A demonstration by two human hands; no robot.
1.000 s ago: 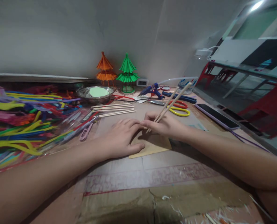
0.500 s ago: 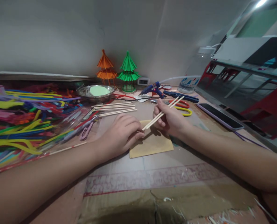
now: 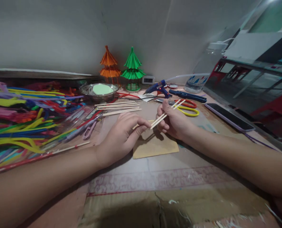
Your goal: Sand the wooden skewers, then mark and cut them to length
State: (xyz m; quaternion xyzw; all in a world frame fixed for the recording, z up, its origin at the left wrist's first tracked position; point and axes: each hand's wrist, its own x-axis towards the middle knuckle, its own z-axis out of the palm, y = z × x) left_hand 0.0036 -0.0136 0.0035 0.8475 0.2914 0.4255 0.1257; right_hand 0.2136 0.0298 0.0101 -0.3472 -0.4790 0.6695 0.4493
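Note:
Two thin pale wooden sticks (image 3: 167, 114) slant up to the right, side by side with a narrow gap. My right hand (image 3: 175, 122) is closed round them, its thumb pointing up along the sticks. Thumb and forefinger of my left hand (image 3: 128, 129) are pinched together at the sticks' lower ends. Below both hands lies a tan rectangular board (image 3: 155, 148), partly covered by them. More wooden sticks (image 3: 119, 107) lie in a loose row behind my left hand.
Colourful pipe cleaners (image 3: 24, 126) cover the left side. At the back stand a metal bowl (image 3: 99, 96), an orange pagoda model (image 3: 109, 65), a green one (image 3: 132, 68) and a glue gun (image 3: 157, 87). Scissors (image 3: 189, 110), blue-handled pliers (image 3: 188, 95) and a phone (image 3: 229, 117) lie right.
My left fingertips have moved slightly up and right along with the sticks' lower ends, which now sit more even. My right hand keeps its hold. The whole view has shifted a little.

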